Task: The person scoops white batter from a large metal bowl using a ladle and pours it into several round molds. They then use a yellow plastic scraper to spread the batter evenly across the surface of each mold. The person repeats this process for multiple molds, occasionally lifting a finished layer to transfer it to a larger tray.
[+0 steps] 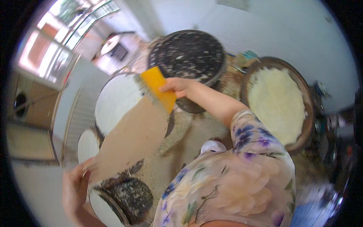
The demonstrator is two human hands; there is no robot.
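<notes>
My right hand (177,87) grips a flat yellow scraper (160,90), its edge lying along the far end of a thin brown sheet (130,138). That sheet slants down to my left hand (77,181), whose fingers are closed on its near left corner; what it is made of is not plain. Behind the sheet lies a large white round surface (117,104), partly covered by it. A smaller white round piece (88,145) shows between the sheet and the wall side. Below the sheet is a dark, crusted round patch (132,196).
A large black round pan (187,55), flecked with pale bits, stands at the back. To the right, a brown-rimmed round vessel (308,102) holds a pale yellowish mass (276,104). A white round edge (104,210) shows near my left forearm. Windows (53,56) are at far left.
</notes>
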